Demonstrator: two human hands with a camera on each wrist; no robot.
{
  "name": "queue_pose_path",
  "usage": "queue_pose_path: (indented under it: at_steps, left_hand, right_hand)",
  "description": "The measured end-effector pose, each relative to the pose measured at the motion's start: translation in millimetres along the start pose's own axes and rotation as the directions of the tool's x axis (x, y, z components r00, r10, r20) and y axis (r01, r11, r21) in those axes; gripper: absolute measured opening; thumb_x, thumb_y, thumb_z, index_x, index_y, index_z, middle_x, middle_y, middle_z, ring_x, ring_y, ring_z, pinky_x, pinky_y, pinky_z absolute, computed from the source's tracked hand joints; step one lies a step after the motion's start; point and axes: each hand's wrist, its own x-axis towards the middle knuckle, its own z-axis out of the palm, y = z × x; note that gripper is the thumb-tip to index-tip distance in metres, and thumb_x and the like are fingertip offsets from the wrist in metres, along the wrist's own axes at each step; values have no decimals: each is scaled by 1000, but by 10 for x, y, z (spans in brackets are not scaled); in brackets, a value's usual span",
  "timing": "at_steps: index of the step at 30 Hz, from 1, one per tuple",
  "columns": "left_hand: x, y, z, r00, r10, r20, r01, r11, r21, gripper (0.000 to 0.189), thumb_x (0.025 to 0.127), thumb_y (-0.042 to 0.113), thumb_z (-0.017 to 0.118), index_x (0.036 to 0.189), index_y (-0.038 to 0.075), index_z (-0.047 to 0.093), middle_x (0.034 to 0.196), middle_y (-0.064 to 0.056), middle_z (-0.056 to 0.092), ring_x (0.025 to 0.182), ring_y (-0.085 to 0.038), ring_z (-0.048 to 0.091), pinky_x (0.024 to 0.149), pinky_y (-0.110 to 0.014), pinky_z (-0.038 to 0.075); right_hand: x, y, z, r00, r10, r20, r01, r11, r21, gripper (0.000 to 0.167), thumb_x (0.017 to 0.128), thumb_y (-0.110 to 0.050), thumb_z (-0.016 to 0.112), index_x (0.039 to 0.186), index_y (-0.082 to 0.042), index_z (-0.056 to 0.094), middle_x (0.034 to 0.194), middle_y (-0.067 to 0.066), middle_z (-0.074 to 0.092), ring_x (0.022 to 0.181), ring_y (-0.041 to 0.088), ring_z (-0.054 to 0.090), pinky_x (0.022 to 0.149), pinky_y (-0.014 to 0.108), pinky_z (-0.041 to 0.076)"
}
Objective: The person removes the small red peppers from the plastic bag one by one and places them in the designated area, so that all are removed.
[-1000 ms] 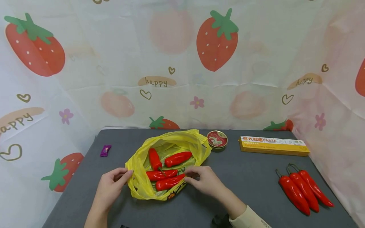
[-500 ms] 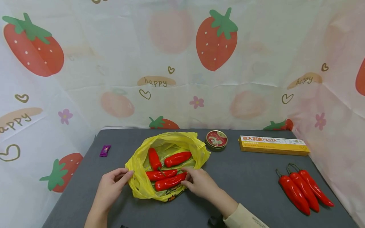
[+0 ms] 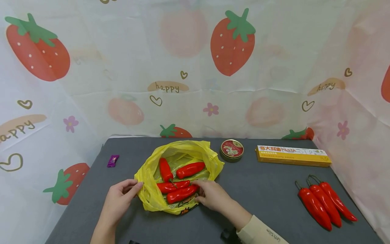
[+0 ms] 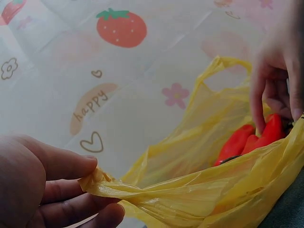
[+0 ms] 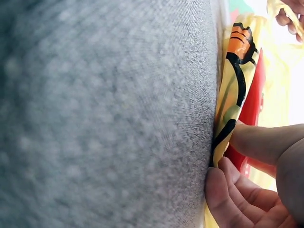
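Yellow plastic bag (image 3: 146,195): lying mouth-open on the grey tabletop (image 3: 259,189), between the person's two hands.
Bagged red peppers (image 3: 182,194): four that I can see, lying inside.
Left hand (image 3: 118,200): pinching the bag's rim at its left side, thumb against fingers.
Right hand (image 3: 213,196): at the bag's right side, thumb and fingers pinching its edge, close by one pepper.
Loose red peppers (image 3: 324,205): three side by side, well off to the right, in front of the pasta box (image 3: 294,156).

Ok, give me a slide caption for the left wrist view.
Left hand pinching the edge of the yellow plastic bag, right hand at the red peppers inside.
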Motion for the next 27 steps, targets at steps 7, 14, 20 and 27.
queue_pose_path:
  at_steps: [7, 14, 20, 27]
  left_hand:
    - [-7, 12, 0, 1000, -1, -5, 1, 1000, 12, 37, 97, 38, 68, 111, 5, 73, 90, -2, 71, 81, -16, 61, 71, -27, 52]
    - [-12, 5, -4, 1000, -6, -3, 6, 1000, 5, 38, 96, 39, 69, 111, 5, 73, 91, -2, 71, 84, -19, 63, 73, -27, 54]
    - [-3, -9, -9, 1000, -15, -2, 15, 1000, 6, 39, 96, 41, 68, 113, 6, 73, 92, -2, 71, 84, -19, 62, 73, -28, 54]
    - [-6, 2, -13, 1000, -14, -8, 14, 1000, 7, 39, 96, 41, 68, 113, 5, 73, 94, -3, 72, 82, -14, 61, 74, -27, 54]
  right_hand:
    - [-4, 10, 16, 1000, -5, -24, 5, 1000, -5, 37, 87, -19, 80, 122, -15, 69, 75, -6, 62, 61, 3, 53, 60, 25, 45]
    - [-45, -2, 4, 995, -37, -88, 31, 997, -70, 31, 84, -30, 82, 111, -19, 76, 101, 0, 55, 74, 10, 52, 66, 26, 47]
    - [-112, -5, -74, 986, -112, -122, 102, 991, -82, 35, 85, -32, 81, 116, -17, 78, 108, 1, 70, 95, 19, 65, 82, 36, 54]
    - [-212, 51, -187, 985, -110, -133, 121, 990, 74, 33, 85, -35, 80, 116, -21, 78, 104, -8, 76, 87, 6, 67, 76, 27, 55]
